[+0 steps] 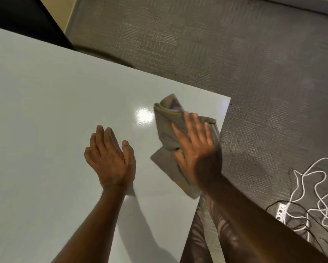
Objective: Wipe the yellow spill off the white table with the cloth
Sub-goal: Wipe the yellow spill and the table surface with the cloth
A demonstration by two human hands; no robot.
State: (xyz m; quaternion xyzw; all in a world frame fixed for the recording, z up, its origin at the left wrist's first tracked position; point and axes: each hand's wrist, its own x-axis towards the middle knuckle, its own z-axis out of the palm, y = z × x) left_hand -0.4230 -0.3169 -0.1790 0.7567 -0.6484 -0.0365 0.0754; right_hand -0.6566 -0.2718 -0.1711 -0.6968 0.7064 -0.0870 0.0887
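Observation:
A crumpled grey-brown cloth (168, 130) lies on the glossy white table (45, 111) near its right corner. My right hand (195, 149) presses flat on the cloth with fingers spread, and its motion blurs the wrist. My left hand (110, 158) rests flat on the bare tabletop to the left of the cloth, fingers together, holding nothing. A faint yellowish smear (193, 92) shows near the table's far edge, beyond the cloth. A bright light reflection sits just left of the cloth.
Grey carpet (235, 44) surrounds the table on the far and right sides. A white power strip (282, 210) with tangled white and black cables (320, 186) lies on the floor at the right. A dark piece of furniture (17, 12) stands at the upper left.

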